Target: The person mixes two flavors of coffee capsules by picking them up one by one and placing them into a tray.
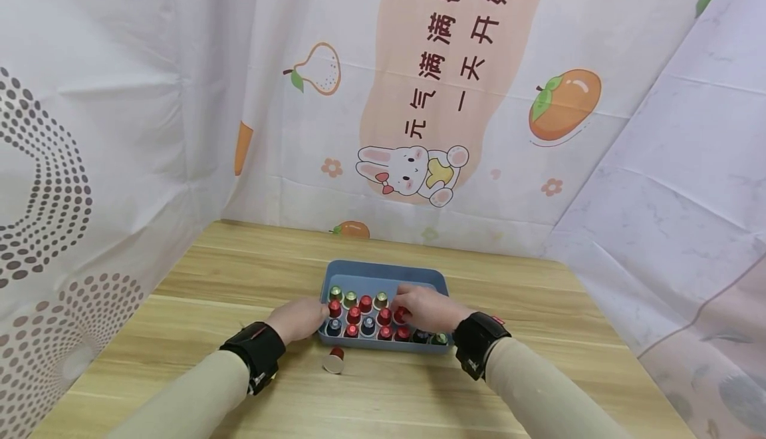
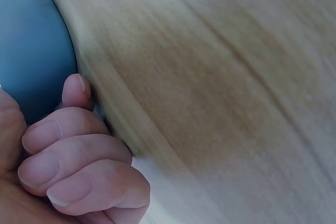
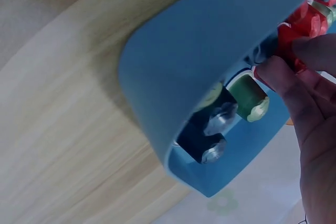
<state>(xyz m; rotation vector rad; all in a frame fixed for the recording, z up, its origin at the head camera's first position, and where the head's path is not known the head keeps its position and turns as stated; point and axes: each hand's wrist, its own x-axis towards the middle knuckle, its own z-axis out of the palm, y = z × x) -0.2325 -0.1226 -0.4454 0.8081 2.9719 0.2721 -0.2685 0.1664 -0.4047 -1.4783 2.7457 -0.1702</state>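
A blue tray [image 1: 383, 270] on the wooden table holds rows of coffee capsules, with red, dark blue and green ones among them. At its left edge, my left hand [image 1: 302, 318] grips the tray wall. In the left wrist view, the fingers [image 2: 89, 177] of that hand are curled beside the wall. My right hand [image 1: 427, 307] reaches over the tray's right half. Its thumb and fingers pinch a red coffee capsule [image 3: 289, 43], as the right wrist view shows. A green capsule [image 3: 249, 97] and dark capsules [image 3: 205, 142] stand near it inside the tray.
One brown-red capsule [image 1: 336, 354] lies tipped on the table [image 1: 395, 399] in front of the tray, its pale lid towards me. Behind the table hangs a printed curtain [image 1: 299, 126], and further curtains close off both sides.
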